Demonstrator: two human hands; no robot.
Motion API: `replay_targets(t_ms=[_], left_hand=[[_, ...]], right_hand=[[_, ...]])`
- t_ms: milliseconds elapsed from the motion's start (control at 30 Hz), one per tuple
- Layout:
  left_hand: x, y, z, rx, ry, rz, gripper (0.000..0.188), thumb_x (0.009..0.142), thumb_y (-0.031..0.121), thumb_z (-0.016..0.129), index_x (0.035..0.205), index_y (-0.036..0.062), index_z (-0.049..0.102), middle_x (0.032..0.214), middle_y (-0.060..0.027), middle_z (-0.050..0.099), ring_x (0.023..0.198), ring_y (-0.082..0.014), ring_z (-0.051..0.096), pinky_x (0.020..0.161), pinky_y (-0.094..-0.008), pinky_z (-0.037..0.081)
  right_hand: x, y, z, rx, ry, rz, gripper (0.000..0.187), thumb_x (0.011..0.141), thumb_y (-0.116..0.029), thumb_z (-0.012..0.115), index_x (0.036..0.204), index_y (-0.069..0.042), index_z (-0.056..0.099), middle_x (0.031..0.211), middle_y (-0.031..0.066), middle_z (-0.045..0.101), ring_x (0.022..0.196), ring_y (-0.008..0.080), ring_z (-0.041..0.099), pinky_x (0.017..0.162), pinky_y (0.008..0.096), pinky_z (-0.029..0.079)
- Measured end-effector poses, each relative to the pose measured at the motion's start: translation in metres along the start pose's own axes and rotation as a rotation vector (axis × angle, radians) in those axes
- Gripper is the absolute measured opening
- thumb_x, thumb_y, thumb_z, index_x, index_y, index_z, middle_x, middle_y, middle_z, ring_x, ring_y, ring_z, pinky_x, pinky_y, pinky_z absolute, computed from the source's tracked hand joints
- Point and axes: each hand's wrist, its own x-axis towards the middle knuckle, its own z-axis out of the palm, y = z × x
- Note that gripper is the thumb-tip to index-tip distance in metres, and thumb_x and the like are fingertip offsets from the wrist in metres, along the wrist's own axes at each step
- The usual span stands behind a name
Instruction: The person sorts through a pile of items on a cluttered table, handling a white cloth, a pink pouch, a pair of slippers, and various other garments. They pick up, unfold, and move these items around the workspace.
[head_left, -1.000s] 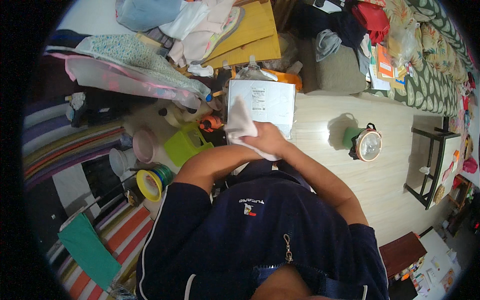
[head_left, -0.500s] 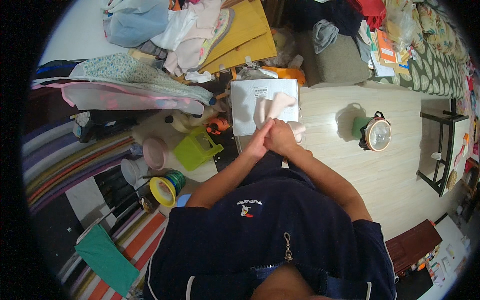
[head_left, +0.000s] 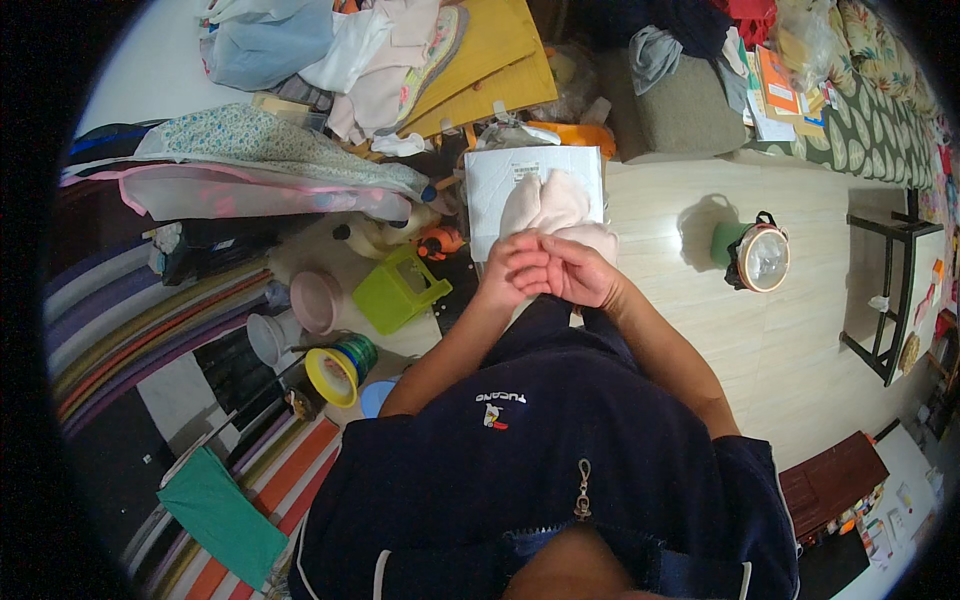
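A pale pink cloth lies bunched over the near part of a white box in front of me. Both hands meet at the cloth's near edge with their palms turned up. My left hand has its fingers curled inward against the cloth. Beside it, my right hand touches the left at the fingertips, its fingers bent and closed at the same edge. The exact grip is partly hidden behind the fingers.
Left of my arms stand a lime-green plastic stool, a pink basin and a yellow-rimmed bucket. A lined bin stands on the pale floor at right. Clothes and yellow boards are piled beyond the box.
My hands have rolled from being clasped over the cloth to palms up, side by side. The cloth now bunches wider beyond them, its upright end lowered.
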Motion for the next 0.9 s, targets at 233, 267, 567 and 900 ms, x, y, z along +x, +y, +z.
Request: replay_targets(t_ms=[233,267,567,900], left_hand=[[-0.009,0.015,-0.017,0.419,0.628,0.311,0.04,0.077,0.009,0.058,0.113,-0.0026,0.047,0.1,-0.012,0.057,0.087,-0.0228,0.057,0.075,-0.0353,0.049],[-0.007,0.018,-0.016,0.453,0.68,0.353,0.042,0.077,0.01,0.058,0.115,-0.0029,0.045,0.102,-0.0118,0.056,0.09,-0.0233,0.057,0.077,-0.0362,0.048],[0.009,0.052,-0.068,0.557,1.24,0.137,0.072,0.071,0.046,0.064,0.127,0.0111,0.034,0.124,-0.0103,0.043,0.11,-0.0282,0.044,0.088,-0.0471,0.036],[-0.06,0.004,-0.161,1.059,0.973,-0.3,0.039,0.078,0.034,0.059,0.102,0.0038,0.056,0.082,-0.0071,0.06,0.058,-0.0166,0.056,0.047,-0.0275,0.043]], right_hand=[[-0.029,0.019,-0.09,-0.907,0.659,0.076,0.037,0.083,-0.031,0.051,0.103,-0.001,0.057,0.094,0.0112,0.062,0.087,0.02,0.058,0.079,0.032,0.044],[-0.04,0.025,-0.116,-1.262,0.829,-0.041,0.034,0.083,-0.026,0.051,0.102,0.002,0.057,0.09,0.0124,0.063,0.084,0.0209,0.059,0.078,0.0302,0.044],[-0.114,0.035,-0.158,-0.557,1.235,-0.085,0.031,0.08,-0.024,0.054,0.1,0.0,0.055,0.087,0.0097,0.062,0.07,0.0159,0.057,0.059,0.0267,0.045],[-0.095,0.073,-0.186,-0.914,1.038,0.15,0.032,0.081,-0.026,0.053,0.1,0.001,0.054,0.085,0.0103,0.062,0.069,0.0152,0.058,0.061,0.0262,0.045]])
